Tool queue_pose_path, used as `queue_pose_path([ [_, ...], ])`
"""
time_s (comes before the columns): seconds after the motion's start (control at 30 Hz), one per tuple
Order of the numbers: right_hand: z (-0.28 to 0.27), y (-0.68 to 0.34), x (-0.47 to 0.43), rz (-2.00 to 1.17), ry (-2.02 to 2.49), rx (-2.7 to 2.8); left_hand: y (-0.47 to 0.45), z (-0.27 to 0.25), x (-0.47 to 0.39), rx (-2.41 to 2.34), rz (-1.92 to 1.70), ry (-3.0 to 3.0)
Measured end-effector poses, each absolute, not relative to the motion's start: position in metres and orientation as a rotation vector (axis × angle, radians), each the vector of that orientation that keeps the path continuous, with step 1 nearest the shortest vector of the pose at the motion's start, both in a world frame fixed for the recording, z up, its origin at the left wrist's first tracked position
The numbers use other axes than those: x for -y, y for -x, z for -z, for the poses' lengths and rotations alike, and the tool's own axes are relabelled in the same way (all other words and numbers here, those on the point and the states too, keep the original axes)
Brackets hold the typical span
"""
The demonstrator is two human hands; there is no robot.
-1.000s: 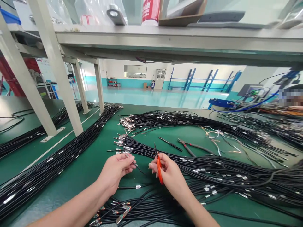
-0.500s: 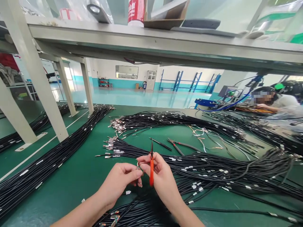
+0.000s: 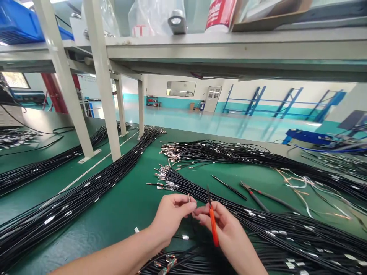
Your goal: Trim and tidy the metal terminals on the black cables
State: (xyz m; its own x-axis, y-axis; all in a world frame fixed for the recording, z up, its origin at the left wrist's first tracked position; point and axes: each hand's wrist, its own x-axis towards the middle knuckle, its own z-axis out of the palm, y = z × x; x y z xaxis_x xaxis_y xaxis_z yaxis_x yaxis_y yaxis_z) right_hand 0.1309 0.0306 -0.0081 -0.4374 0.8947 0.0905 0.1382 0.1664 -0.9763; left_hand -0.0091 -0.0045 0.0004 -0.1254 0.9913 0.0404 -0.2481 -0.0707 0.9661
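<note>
Cable (image 3: 189,198), thin, dark, light-tipped, pinched in left hand (image 3: 175,209) | orange-handled snips (image 3: 213,229), pointed toward twelve o'clock, grasped in right hand (image 3: 222,219) | pliers (image 3: 248,187) at two o'clock from right hand

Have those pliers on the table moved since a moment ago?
No; against the slim black tool on the green table, the pliers lie as before, shifted neither way.

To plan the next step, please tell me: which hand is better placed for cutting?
Probably the right hand: it holds the scissors, tips pointing away from the person. The left hand pinches a cable end.
</note>
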Motion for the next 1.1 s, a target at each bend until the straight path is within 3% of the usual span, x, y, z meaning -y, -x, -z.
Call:
queue_pose_path([
  [0.33,0.027,-0.118,-0.026,-1.359,0.977,1.752,0.022,0.010,-0.003,-1.195,-1.351,-1.005],
  [0.5,0.026,-0.124,-0.031,-1.217,1.032,1.871,0.039,0.002,-0.006,-1.245,-1.170,-1.124],
  [0.77,0.021,-0.134,-0.028,-1.235,1.001,2.094,0.059,-0.017,0.047,-1.385,-0.807,-1.713],
  [0.93,0.018,-0.136,-0.024,-1.265,1.000,2.172,0.042,0.003,0.075,-1.597,-0.489,-2.094],
  [1.0,0.019,-0.137,-0.029,-1.153,1.018,2.159,0.036,0.017,0.078,-1.645,-0.337,-2.271],
  [1.1,0.020,-0.139,-0.042,-0.739,1.112,2.170,0.030,0.024,0.082,-1.707,-0.284,-2.391],
])
